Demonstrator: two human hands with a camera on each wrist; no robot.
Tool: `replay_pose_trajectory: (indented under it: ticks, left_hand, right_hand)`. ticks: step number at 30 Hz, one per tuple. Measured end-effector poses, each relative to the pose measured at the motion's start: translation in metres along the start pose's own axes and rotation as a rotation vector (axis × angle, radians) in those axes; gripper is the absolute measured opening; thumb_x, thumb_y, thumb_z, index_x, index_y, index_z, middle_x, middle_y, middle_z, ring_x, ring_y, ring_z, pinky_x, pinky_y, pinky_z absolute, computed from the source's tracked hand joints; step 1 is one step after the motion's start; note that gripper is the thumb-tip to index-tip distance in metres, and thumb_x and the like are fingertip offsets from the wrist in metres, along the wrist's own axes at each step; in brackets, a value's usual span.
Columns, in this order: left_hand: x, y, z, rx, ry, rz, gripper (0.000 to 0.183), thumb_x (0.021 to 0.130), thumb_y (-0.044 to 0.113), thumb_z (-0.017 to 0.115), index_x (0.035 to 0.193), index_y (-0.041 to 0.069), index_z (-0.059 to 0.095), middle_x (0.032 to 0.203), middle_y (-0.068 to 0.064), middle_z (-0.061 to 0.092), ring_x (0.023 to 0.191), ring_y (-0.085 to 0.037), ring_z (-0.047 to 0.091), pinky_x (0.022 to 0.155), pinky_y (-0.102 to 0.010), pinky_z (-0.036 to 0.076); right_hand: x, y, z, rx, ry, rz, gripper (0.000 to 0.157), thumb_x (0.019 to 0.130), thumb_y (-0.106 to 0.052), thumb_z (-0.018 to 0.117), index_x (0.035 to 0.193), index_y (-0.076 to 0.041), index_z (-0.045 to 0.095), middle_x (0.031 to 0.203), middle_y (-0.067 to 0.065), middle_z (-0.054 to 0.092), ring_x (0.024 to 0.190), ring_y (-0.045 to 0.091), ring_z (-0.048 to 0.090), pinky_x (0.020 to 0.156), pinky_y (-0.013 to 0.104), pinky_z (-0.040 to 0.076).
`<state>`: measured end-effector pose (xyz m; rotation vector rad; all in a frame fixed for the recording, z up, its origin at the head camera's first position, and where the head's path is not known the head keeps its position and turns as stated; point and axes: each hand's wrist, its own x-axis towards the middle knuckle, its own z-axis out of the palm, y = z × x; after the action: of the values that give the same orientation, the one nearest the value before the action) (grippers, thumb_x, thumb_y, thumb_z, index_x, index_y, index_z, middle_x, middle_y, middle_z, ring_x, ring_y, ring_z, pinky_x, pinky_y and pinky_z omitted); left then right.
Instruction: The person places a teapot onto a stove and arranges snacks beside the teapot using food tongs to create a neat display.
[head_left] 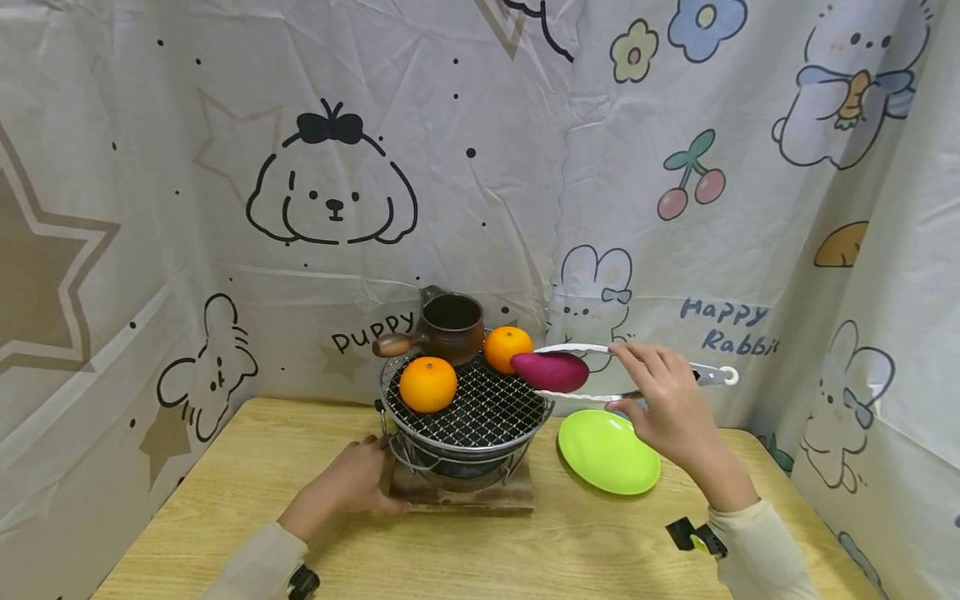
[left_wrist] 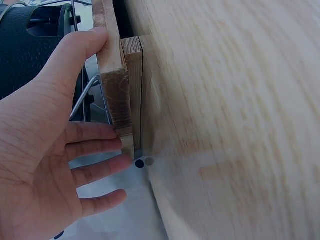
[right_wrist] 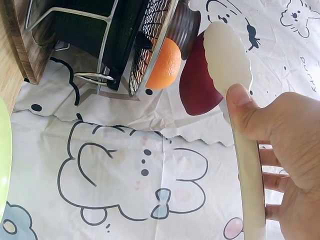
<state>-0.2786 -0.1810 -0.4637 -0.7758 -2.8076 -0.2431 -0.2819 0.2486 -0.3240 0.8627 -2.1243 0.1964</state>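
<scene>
My right hand (head_left: pixel 663 400) holds a pair of tongs (right_wrist: pixel 248 185) with pale, scalloped heads and a metal ring end. Between the tong heads is a purple sweet potato (head_left: pixel 551 372), raised at the grill's right side. Two oranges, a front one (head_left: pixel 428 385) and a back one (head_left: pixel 508 349), sit on the wire mesh of the round grill (head_left: pixel 480 408). A brown clay pot (head_left: pixel 450 329) with a side handle stands behind them. My left hand (left_wrist: pixel 55 135) touches the left end of the wooden board (head_left: pixel 480 498) under the grill, thumb on its edge, fingers fairly straight.
A lime-green plate (head_left: pixel 609 454) lies on the wooden table (head_left: pixel 600 550), right of the grill and below the tongs. Printed cloth (head_left: pixel 480 183) hangs behind and along both sides of the table. The grill's wire legs and handle loop stick out around its body.
</scene>
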Motion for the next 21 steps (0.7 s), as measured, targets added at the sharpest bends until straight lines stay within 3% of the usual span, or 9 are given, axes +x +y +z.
replay_pose_trajectory:
  ticks: [3,14,21]
  left_hand:
    - [0.0,0.0,0.0,0.001,0.001,0.001,0.082,0.063,0.062,0.085,0.111,-0.002,0.069,0.121,-0.023,0.069,0.091,-0.031,0.062,0.076,-0.051,0.056]
    - [0.0,-0.002,0.003,0.004,-0.021,-0.022,0.087,0.063,0.063,0.085,0.117,-0.004,0.068,0.122,-0.023,0.069,0.094,-0.034,0.063,0.079,-0.051,0.055]
    - [0.0,-0.002,0.002,0.005,-0.009,-0.008,0.08,0.063,0.063,0.084,0.109,-0.001,0.07,0.121,-0.021,0.069,0.092,-0.032,0.063,0.076,-0.051,0.056]
  right_hand:
    - [0.001,-0.002,0.002,0.002,-0.008,0.001,0.081,0.065,-0.005,0.094,0.137,0.003,0.058,0.13,0.022,0.061,0.118,0.043,0.053,0.103,0.059,0.041]
    - [0.008,-0.008,0.004,0.009,-0.029,-0.018,0.078,0.066,-0.007,0.093,0.136,0.003,0.059,0.128,0.022,0.061,0.118,0.043,0.052,0.103,0.059,0.041]
    - [0.011,-0.011,0.008,0.003,-0.03,-0.042,0.077,0.067,-0.01,0.093,0.135,0.002,0.06,0.126,0.021,0.062,0.116,0.043,0.054,0.102,0.059,0.043]
